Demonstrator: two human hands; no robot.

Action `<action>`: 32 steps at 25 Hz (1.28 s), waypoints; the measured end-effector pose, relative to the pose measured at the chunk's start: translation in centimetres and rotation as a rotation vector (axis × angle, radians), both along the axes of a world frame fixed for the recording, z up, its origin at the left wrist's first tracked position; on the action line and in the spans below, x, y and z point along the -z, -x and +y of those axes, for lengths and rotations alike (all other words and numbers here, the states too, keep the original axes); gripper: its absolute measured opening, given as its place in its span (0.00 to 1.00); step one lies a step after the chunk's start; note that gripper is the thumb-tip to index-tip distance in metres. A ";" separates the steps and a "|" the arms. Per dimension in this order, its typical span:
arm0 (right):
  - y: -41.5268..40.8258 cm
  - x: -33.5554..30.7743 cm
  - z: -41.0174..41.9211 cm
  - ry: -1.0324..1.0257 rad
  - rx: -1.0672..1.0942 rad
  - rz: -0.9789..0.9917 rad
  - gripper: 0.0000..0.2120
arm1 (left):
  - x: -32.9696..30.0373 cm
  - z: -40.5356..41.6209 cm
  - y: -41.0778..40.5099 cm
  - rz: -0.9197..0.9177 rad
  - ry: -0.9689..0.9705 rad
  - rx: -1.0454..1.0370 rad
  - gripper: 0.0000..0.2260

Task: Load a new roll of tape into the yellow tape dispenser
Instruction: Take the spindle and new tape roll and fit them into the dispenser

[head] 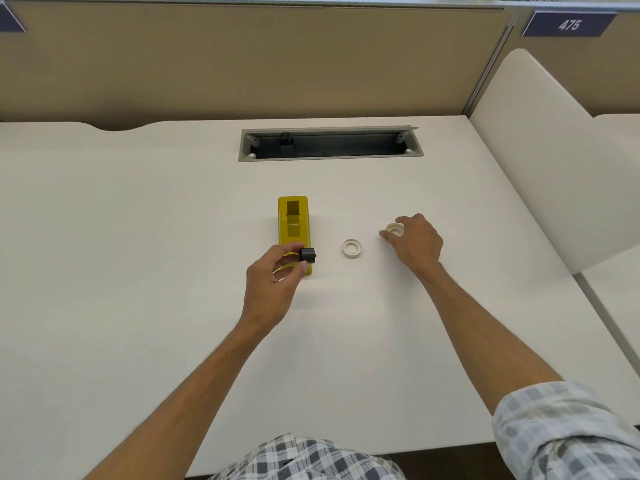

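The yellow tape dispenser (293, 223) stands on the white desk, its long axis pointing away from me, with its roll bay showing no roll. My left hand (273, 282) pinches a small black spool hub (308, 255) just over the dispenser's near end. A cream ring, a tape roll or empty core (352, 248), lies flat on the desk to the right of the dispenser. Further right, my right hand (414, 242) has its fingers closed around another cream tape roll (394, 229), which rests on or just above the desk; the fingers partly hide it.
A grey open cable tray (329, 144) is sunk into the desk (138, 237) behind the dispenser. Beige partition walls stand at the back, and a white divider panel (540, 140) rises along the right edge. The near desk edge is by my torso.
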State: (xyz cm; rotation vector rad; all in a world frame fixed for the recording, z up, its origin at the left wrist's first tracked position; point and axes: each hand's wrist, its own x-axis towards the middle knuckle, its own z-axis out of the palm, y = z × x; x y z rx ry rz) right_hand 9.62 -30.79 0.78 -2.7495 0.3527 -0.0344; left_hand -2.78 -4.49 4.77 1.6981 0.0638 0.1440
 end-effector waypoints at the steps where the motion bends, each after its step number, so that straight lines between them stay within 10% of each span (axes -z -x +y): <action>1: 0.0 0.1 0.0 -0.002 0.004 0.003 0.23 | 0.0 0.0 0.0 0.000 -0.001 0.002 0.13; 11: 2.0 -1.6 0.7 -0.404 0.125 -0.093 0.27 | -0.1 -0.2 0.0 0.006 0.013 0.011 0.13; 20: 5.8 -5.3 4.0 -0.771 -0.156 -0.203 0.05 | -0.6 -0.2 -0.3 -0.015 0.021 0.013 0.12; 32: 8.5 -6.6 6.3 -1.028 -0.390 -0.061 0.18 | -1.3 -0.2 -0.5 -0.028 -0.029 0.012 0.13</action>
